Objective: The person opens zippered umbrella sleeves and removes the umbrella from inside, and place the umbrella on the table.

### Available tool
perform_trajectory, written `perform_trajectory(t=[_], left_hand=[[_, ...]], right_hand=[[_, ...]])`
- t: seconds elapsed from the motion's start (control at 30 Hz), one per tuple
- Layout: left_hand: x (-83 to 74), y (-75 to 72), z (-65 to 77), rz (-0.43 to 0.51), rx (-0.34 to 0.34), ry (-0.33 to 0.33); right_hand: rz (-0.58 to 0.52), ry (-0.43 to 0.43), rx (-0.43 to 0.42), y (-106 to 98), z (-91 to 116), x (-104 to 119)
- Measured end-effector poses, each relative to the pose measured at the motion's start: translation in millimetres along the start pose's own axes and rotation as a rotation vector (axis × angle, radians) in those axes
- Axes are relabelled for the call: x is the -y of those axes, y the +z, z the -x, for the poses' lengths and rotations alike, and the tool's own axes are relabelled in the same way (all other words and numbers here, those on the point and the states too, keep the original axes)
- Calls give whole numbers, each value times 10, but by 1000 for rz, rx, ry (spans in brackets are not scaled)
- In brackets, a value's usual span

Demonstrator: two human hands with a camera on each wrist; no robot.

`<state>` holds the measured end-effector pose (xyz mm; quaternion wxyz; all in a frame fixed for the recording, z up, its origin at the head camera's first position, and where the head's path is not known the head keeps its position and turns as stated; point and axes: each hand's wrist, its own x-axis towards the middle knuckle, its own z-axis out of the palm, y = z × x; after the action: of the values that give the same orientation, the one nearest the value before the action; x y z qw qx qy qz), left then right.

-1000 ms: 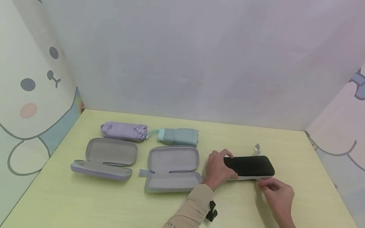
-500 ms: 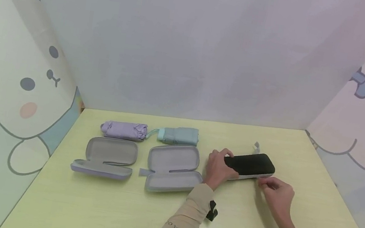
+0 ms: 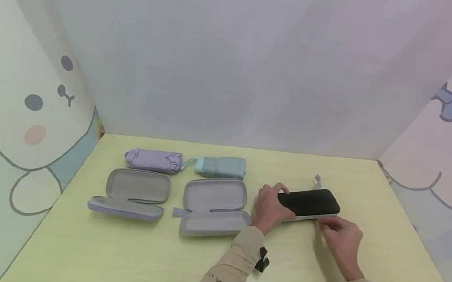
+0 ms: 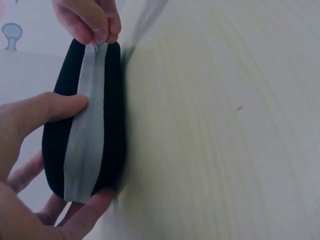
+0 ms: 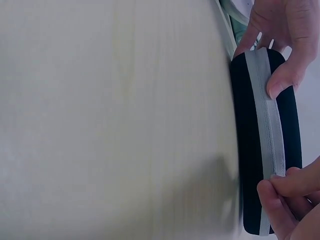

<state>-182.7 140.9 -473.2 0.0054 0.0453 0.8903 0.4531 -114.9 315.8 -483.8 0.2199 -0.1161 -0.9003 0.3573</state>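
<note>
A black zippered case point(image 3: 311, 203) lies at the right of the table, its grey zipper point(image 4: 86, 130) running along the side edge and looking closed over the stretch that shows. My left hand point(image 3: 272, 209) grips the case's left end, with the thumb on top by the zipper tape and the fingers around the end. Near the other end, my right hand point(image 3: 342, 241) pinches the zipper pull point(image 4: 97, 48) between thumb and forefinger. In the right wrist view the fingertips cover most of that pull.
Two open grey-lined cases point(image 3: 138, 187) point(image 3: 216, 193) lie left of the hands. Behind them are a folded purple umbrella point(image 3: 154, 161) and a folded blue-green umbrella point(image 3: 223, 167). A small grey tab point(image 3: 317, 181) sticks out behind the black case. Walls enclose the table's back and sides.
My right hand has shifted very slightly left along the black case's front edge, still pinching the zipper pull. The left hand keeps its hold.
</note>
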Motion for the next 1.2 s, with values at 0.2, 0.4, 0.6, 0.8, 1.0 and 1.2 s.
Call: perform_trajectory(t=[0.2,0.4,0.6,0.8,1.0,1.2], left_hand=[[20,10,-18,-4,-3,4],[23,15,-18,-4,6,10],[2,10,-9,-18,6,2],[-4,18,0,-46,-5,4],[-31,30,39,-97,0,1],[-41,32,92,-110,18,14]], right_hand=[[-7,-25,9,25,15,15],[-16,-38,12,49,37,19],[-31,-24,22,59,47,25],[-48,-11,63,100,68,85],[-43,-13,67,104,59,94],[-46,-1,83,80,35,101]])
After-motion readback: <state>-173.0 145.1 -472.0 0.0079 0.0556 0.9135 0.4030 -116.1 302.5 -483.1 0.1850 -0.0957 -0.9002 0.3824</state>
